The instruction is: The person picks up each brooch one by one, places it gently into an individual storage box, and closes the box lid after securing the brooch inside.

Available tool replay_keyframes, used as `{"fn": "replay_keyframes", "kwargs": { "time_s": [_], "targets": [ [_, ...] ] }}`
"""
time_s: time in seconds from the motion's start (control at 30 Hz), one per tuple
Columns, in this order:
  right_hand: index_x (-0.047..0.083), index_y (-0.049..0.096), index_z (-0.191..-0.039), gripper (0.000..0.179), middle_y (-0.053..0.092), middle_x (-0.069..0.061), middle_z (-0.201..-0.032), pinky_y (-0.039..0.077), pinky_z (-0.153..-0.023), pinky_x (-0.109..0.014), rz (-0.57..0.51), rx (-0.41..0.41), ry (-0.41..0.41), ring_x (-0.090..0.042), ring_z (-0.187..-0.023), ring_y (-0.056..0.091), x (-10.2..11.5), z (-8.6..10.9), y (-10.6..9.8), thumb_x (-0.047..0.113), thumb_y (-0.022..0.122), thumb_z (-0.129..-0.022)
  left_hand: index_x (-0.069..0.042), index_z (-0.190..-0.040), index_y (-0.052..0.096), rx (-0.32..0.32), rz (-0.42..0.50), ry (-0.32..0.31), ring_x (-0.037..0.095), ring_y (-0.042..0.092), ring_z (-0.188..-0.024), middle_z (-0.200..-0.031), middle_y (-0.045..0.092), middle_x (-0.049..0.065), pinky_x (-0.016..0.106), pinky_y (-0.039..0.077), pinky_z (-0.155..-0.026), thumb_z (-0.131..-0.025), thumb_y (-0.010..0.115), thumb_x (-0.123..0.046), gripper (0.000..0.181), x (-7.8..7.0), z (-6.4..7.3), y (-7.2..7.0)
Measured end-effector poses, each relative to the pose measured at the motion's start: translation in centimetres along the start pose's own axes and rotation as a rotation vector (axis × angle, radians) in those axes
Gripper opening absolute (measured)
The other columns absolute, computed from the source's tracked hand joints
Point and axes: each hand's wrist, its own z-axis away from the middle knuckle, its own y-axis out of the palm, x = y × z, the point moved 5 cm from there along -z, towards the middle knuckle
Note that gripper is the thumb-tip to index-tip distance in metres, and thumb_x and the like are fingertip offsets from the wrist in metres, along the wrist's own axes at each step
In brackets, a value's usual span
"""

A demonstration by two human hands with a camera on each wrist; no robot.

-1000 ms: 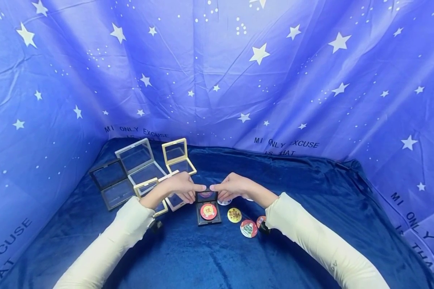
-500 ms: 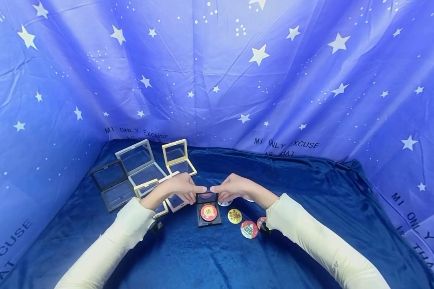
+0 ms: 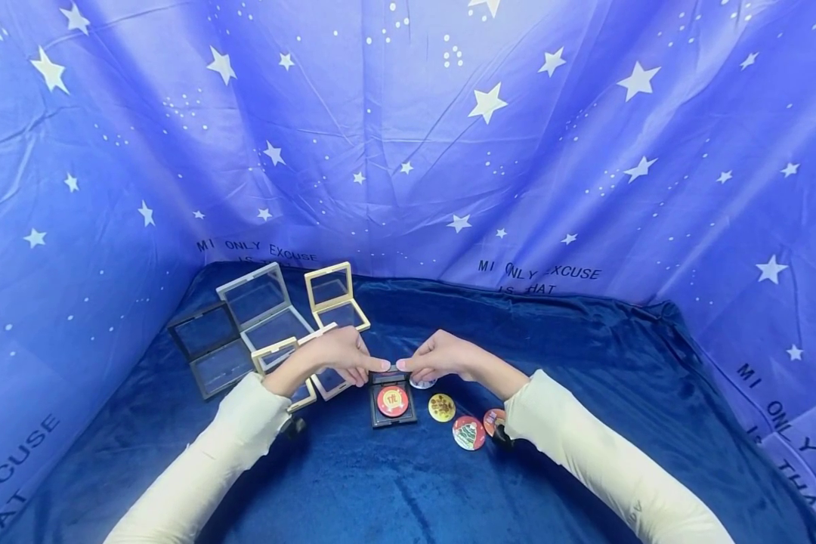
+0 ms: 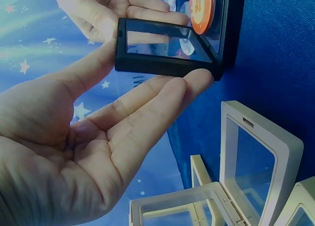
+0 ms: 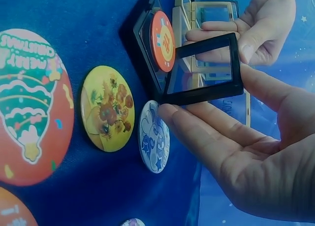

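Note:
A black-framed clear display case (image 3: 375,422) stands half folded on the cloth. On its base lies a round red badge (image 3: 392,401) with a yellow centre. My left hand (image 3: 340,353) holds the raised lid (image 4: 167,67) from the left, its thumb on the top edge and fingertips along the side near the hinge. From the right, my right hand (image 3: 445,355) grips the same lid in a mirrored way, thumb on the top edge, a fingertip by the hinge corner. The two thumbs nearly meet. In the head view the lid is partly hidden by the thumbs.
Several open frames lie at left: a black one (image 3: 212,344), a grey one (image 3: 282,261) and a yellow one (image 3: 368,321) among them. To the right are a sunflower badge (image 5: 108,110), a blue-and-white badge (image 5: 155,137) and a Christmas-tree badge (image 5: 32,108).
The black lid has tilted down toward the base, and both thumbs have lowered with it. The base and red badge have hardly moved.

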Motion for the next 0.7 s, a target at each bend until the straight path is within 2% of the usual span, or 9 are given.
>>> {"fn": "replay_keyframes", "kwargs": {
  "time_s": [0.13, 0.23, 0.3, 0.43, 0.5, 0.7],
  "targets": [
    [-0.006, 0.077, -0.104, 0.035, 0.078, -0.017, -0.096, 0.060, -0.090, -0.040, 0.053, -0.009, -0.069, -0.025, -0.092, 0.076, 0.0, 0.4, 0.2, 0.028, 0.074, -0.095, 0.008, -0.090, 0.078, 0.016, -0.030, 0.005, 0.030, 0.078, -0.084, -0.084, 0.078, 0.019, 0.036, 0.063, -0.077, -0.092, 0.077, -0.035, 0.043, -0.2, 0.2, 0.1],
    [-0.005, 0.079, -0.097, 0.032, 0.072, -0.009, -0.077, 0.059, -0.083, -0.036, 0.102, -0.020, -0.134, -0.018, -0.077, 0.066, -0.1, 0.6, 0.4, 0.026, 0.075, -0.094, 0.006, -0.090, 0.079, 0.025, -0.055, 0.016, 0.030, 0.077, -0.085, -0.086, 0.078, 0.019, 0.036, 0.063, -0.077, -0.090, 0.078, -0.035, 0.040, -0.4, 0.3, 0.2],
    [-0.002, 0.080, -0.094, 0.029, 0.067, -0.005, -0.073, 0.056, -0.080, -0.035, 0.134, -0.031, -0.166, -0.017, -0.073, 0.061, -0.2, 0.7, 0.5, 0.026, 0.076, -0.093, 0.005, -0.088, 0.079, 0.028, -0.074, 0.039, 0.028, 0.077, -0.082, -0.086, 0.078, 0.020, 0.036, 0.063, -0.077, -0.088, 0.081, -0.032, 0.037, -0.6, 0.5, 0.3],
    [0.004, 0.081, -0.098, 0.024, 0.077, -0.006, -0.084, 0.058, -0.079, -0.033, 0.206, -0.056, -0.226, -0.015, -0.079, 0.068, 0.0, 1.2, 0.8, 0.026, 0.077, -0.091, 0.000, -0.081, 0.081, 0.026, -0.121, 0.092, 0.018, 0.074, -0.069, -0.080, 0.078, 0.017, 0.032, 0.063, -0.073, -0.082, 0.086, -0.026, 0.027, -1.0, 0.8, 0.5],
    [0.006, 0.082, -0.100, 0.024, 0.080, -0.007, -0.093, 0.059, -0.079, -0.031, 0.246, -0.076, -0.242, -0.012, -0.084, 0.071, 0.1, 1.4, 1.0, 0.027, 0.079, -0.090, -0.003, -0.077, 0.081, 0.020, -0.161, 0.112, 0.012, 0.068, -0.063, -0.073, 0.077, 0.012, 0.028, 0.061, -0.068, -0.079, 0.088, -0.024, 0.022, -1.1, 0.9, 0.5],
    [0.006, 0.081, -0.103, 0.029, 0.080, -0.006, -0.097, 0.057, -0.072, -0.024, 0.342, -0.122, -0.286, -0.005, -0.080, 0.066, 0.4, 2.0, 1.4, 0.029, 0.083, -0.086, -0.011, -0.071, 0.080, 0.000, -0.294, 0.139, 0.006, 0.060, -0.059, -0.061, 0.069, -0.005, 0.020, 0.052, -0.059, -0.073, 0.093, -0.025, 0.019, -1.6, 1.0, 1.0]
  ]
}}
